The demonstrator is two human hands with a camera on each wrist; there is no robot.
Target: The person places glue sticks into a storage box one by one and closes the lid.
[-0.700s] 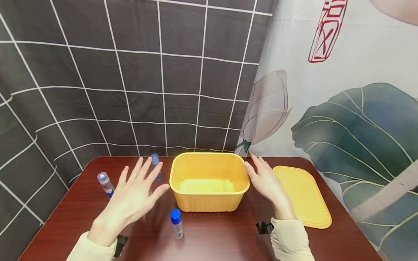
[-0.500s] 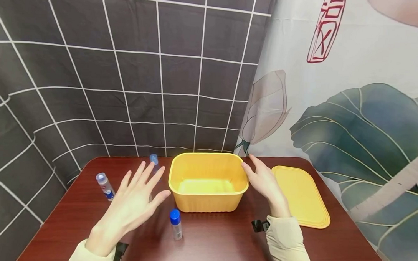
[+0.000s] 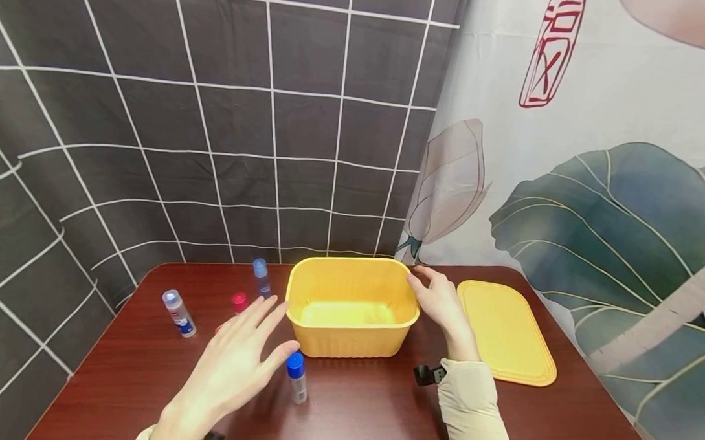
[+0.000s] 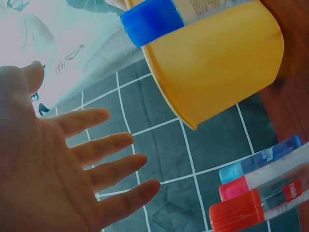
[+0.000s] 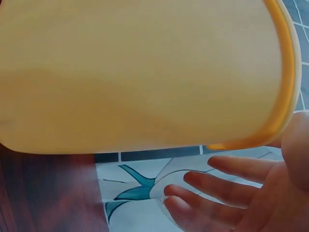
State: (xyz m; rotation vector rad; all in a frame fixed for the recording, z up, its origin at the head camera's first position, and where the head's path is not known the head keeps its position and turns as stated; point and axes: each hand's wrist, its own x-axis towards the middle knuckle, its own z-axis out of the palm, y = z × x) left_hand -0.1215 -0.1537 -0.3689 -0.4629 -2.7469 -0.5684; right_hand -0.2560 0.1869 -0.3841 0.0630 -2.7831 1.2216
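A yellow plastic bin [image 3: 351, 341] stands upright on the table, with nothing visible inside. My left hand [image 3: 231, 365], fingers spread, hovers at its left; the thumb tip overlaps the blue cap of a small clear tube [image 3: 297, 380] in the head view. In the left wrist view, that palm holds nothing, and a red-capped tube [image 4: 239, 211] stands among others. My right hand [image 3: 443, 307] is at the bin's right side, thumb by the rim. Its fingers [image 5: 231, 188] extend loosely beside the bin wall in the right wrist view; the thumb is mostly hidden there.
Behind the left hand stand a pink-red-capped tube [image 3: 240, 301] and a light-blue-capped tube [image 3: 262, 278]. Another capped tube [image 3: 180, 314] stands farther left. A flat yellow lid [image 3: 506, 332] lies at the right of the dark red table [image 3: 375, 415]. Curtains hang behind.
My left hand has moved right and toward me, uncovering the tubes behind it. My right hand has shifted slightly left, closer to the bin. Bin and tubes stay put.
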